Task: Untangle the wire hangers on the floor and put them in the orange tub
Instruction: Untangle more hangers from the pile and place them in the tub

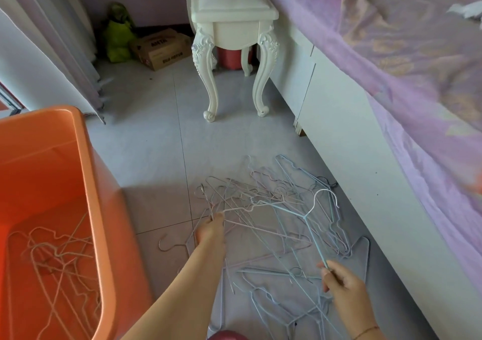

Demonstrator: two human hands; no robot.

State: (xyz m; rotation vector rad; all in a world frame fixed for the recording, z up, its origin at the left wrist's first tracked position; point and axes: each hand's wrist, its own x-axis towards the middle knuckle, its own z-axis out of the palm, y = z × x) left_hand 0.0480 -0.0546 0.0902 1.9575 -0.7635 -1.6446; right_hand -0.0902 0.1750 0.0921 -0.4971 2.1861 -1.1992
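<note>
Several hangers [52, 256], perhaps five or six, lie in the orange tub [39, 157]. Most are tangled in the pile [273, 204] on the floor beside the bed [391, 52]. The left hand [211, 228] pinches a pale hanger [234, 210] there. The right hand [341, 285] has its fingers gripping a blue hanger [304, 217], raised partly free.

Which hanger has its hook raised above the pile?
The light blue hanger that the right hand pinches: its pale hook stands clear above the tangle.

tub [86, 172] left of hangers [273, 209]
</note>
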